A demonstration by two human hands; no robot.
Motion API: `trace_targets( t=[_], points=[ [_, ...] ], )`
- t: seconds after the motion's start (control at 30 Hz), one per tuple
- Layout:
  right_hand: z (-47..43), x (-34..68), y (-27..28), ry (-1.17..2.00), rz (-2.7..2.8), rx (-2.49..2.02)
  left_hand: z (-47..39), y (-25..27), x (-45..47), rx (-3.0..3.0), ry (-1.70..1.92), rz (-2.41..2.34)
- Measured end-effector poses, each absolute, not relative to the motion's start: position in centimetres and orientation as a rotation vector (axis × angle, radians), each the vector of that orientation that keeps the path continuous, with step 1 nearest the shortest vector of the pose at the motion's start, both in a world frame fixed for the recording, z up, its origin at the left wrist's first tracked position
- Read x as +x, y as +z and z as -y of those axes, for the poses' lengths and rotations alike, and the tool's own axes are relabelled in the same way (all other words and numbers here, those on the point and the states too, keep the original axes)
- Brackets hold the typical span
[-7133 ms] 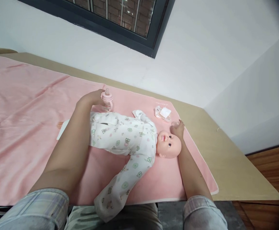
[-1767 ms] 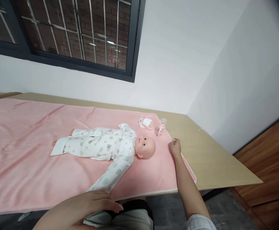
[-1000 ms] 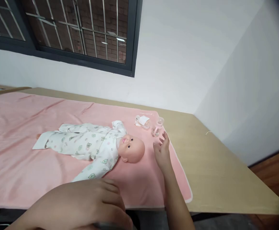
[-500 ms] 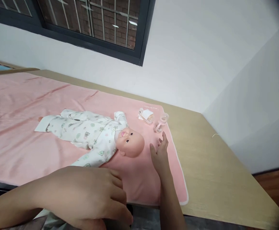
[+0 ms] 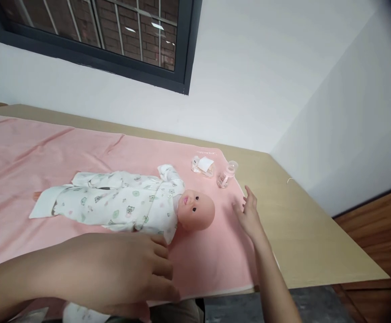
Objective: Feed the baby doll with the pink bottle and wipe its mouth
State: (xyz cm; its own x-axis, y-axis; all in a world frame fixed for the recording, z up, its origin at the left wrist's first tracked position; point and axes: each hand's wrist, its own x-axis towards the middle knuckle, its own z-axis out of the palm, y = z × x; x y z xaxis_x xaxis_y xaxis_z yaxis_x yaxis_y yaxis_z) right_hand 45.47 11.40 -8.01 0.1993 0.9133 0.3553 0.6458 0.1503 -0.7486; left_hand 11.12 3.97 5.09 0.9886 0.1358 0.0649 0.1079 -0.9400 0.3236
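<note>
A baby doll in a white printed outfit lies on its back, its bald head toward the right. In the foreground my left hand is held back-up with fingers curled down, covering part of the doll's near side; whatever is under the fingers is hidden. Below it shows a bit of white printed cloth. My right hand is open, fingers apart, over the mat's right edge, to the right of the doll's head. Closest to it is a small clear baby bottle, not touched.
A pink mat covers much of the wooden table. Beside the bottle lies a clear packet with a white label. A white wall and a dark-framed window stand behind. Wooden panelling is at right.
My view has turned. My right hand has moved to the right, away from the bottle, and stays open. The doll appears further right and more level in view.
</note>
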Motion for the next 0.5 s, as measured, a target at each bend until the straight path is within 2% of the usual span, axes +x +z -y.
trace_targets(
  t=[0.23,0.5],
  points=[
    [-18.1,44.4,-4.2,0.251,1.378,-1.581,-5.1,5.8,6.9,2.874,0.120,-0.176],
    [-24.3,40.9,-5.5,0.076,1.187,-1.667,-6.2,5.6,4.0,2.954,0.260,-0.210]
  ],
)
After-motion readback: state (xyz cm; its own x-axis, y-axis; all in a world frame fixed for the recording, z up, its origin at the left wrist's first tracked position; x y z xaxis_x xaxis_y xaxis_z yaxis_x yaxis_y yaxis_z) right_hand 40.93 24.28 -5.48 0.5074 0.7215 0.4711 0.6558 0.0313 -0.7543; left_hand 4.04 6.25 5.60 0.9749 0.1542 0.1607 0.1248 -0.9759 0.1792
